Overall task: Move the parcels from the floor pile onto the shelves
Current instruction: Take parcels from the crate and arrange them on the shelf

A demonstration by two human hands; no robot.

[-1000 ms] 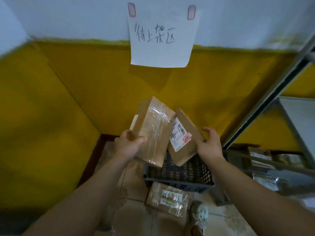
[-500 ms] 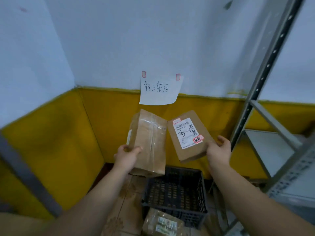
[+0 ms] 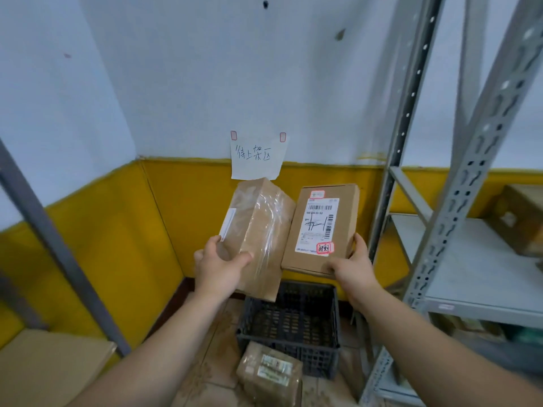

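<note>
free: shelf board left of box | obstacle: upright beside right hand

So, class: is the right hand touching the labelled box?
Touching. The head view shows the right hand gripping the labelled box at its lower right corner, thumb across its front.

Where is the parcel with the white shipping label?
Right of centre in the head view, the labelled parcel is gripped by the right hand, beside the taped parcel, above the black crate.
</note>
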